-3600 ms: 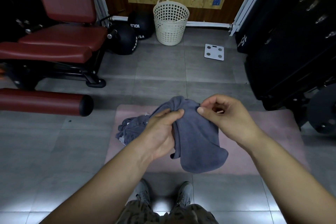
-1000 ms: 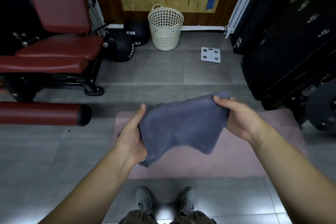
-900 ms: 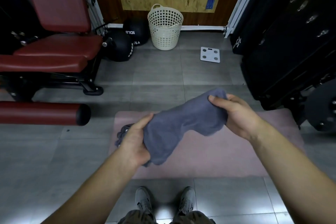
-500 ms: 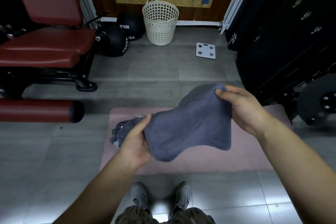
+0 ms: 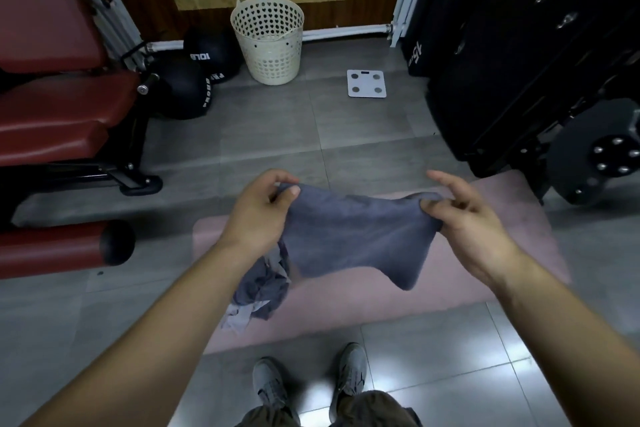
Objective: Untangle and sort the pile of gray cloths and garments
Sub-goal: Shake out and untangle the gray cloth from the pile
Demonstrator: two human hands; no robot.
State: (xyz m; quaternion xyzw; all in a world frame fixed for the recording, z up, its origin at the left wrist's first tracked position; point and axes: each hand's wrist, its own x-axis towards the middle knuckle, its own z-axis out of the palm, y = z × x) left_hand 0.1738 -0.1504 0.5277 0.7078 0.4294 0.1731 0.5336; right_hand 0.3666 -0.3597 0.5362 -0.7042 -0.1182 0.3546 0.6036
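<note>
Bench [image 5: 62, 107]: a red padded gym bench at the far left, well apart from the work.
Left hand [image 5: 259, 215]: its grip pinches the upper left corner of the cloth, with the thumb on the near face and the fingers curled over the edge.
Pile [image 5: 259, 284]: crumpled gray garments on the left part of the mat, just beneath the left hand and partly hidden by that arm.
Cloth [image 5: 349, 239]: gray and towel-like, held in the air above the mat. Its top edge runs between the two hands with a slight sag, and one lower corner hangs in a point at the right. Whether its lower left edge touches the pile cannot be told.
Right hand [image 5: 474, 225]: a narrow grip, with thumb and bent fingers pinching the bunched upper right corner and the index finger sticking out straight.
Mat [image 5: 346, 319]: pink, flat on the gray tile floor [image 5: 346, 121], with bare surface to the right of the pile.
Step in hand: probably opening out one cloth so it can be told apart and laid down on its own.
Doing it well: draw the hands apart until the top edge is taut. Work the bunched right corner out so the true corner sits in the grip. Lift until the lower left edge hangs free of the pile, then lower the cloth flat onto the bare right side of the mat.
Risk: a snagged hem could drag garments along.
</note>
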